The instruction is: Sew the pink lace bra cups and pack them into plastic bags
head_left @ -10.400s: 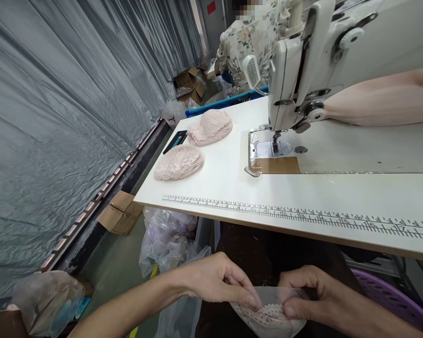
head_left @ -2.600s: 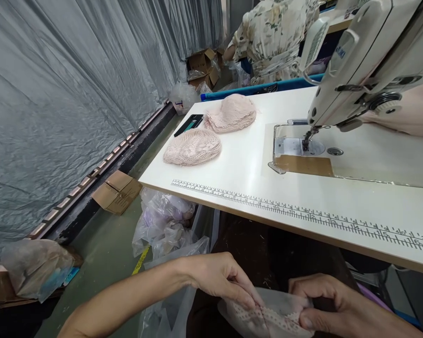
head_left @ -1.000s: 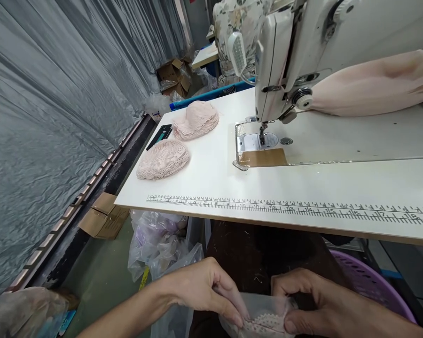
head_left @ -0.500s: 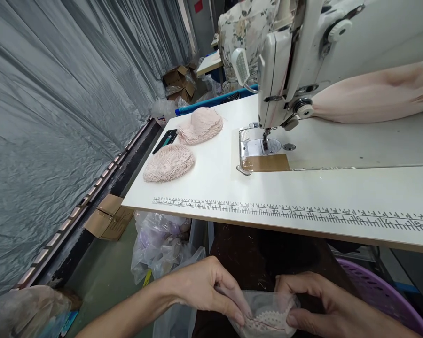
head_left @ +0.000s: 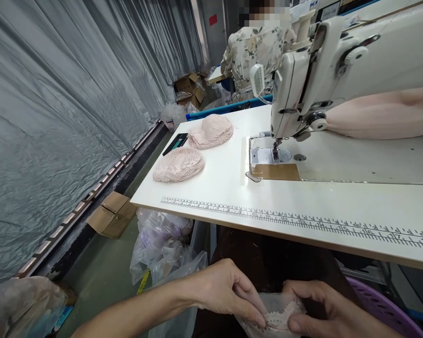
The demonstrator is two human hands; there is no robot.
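In my lap, below the table edge, is a small piece of sheer pale fabric with a scalloped lace edge (head_left: 279, 320). My left hand (head_left: 229, 292) pinches it from the left between thumb and fingers. From the right, my right hand (head_left: 315, 303) grips the same piece, thumb on top. The lace edge runs between the two hands and bends upward near my right thumb. The lower part of the fabric is cut off by the picture's bottom edge.
A sewing machine (head_left: 292, 103) stands on the white table (head_left: 225, 188), pink fabric (head_left: 384, 115) behind its head. Pink lace cups (head_left: 179, 165) and stacked pink cups (head_left: 213, 130) lie left. A purple basket (head_left: 380, 305) is lower right. A person (head_left: 254, 51) in floral clothing sits beyond.
My view has shifted, so the table and machine sit farther right and lower. Both hands keep hold of the lace-edged fabric; its lace edge now curves up more beside my right thumb.
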